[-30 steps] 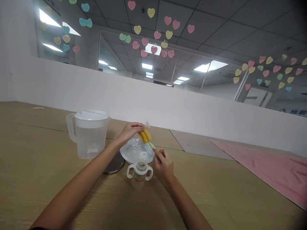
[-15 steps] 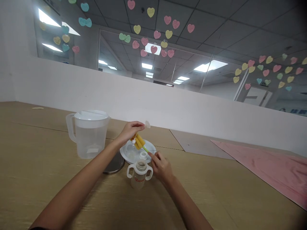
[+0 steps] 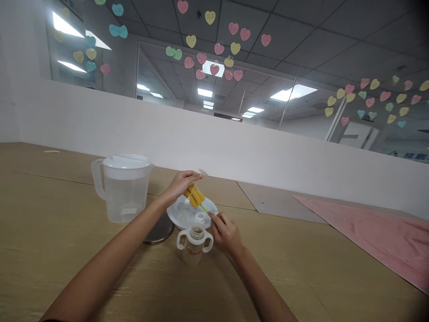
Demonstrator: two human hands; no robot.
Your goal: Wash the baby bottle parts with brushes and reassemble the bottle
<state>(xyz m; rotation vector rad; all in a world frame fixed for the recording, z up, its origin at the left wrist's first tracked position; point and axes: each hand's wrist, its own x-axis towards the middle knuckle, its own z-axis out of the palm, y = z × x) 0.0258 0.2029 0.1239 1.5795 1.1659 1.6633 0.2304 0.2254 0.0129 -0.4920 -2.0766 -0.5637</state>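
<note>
My left hand (image 3: 181, 185) pinches a thin clear plastic stem (image 3: 193, 188) with a small disc at its top and a white ball at its lower end. A yellow sponge bottle brush (image 3: 193, 197) sits right beside that stem, just below my left fingers. My right hand (image 3: 225, 232) grips the brush's slim green handle (image 3: 203, 208). A baby bottle (image 3: 193, 255) with two white handles stands upright just left of my right hand, and a white cap (image 3: 200, 218) stands behind it. The bottle's lower part looks clear, with red lettering.
A clear lidded water jug (image 3: 123, 197) stands left of my arm. Under the brush lies a round clear dome lid (image 3: 177, 215), overlapping a metal disc (image 3: 161, 233). The wooden table runs wide, with a grey mat (image 3: 278, 203) and pink cloth (image 3: 372, 232) to the right.
The sponge brush has swung down and left, from above the dome's far edge to over the dome. My right hand has drawn slightly closer to the bottle. The stem now crosses the sponge.
</note>
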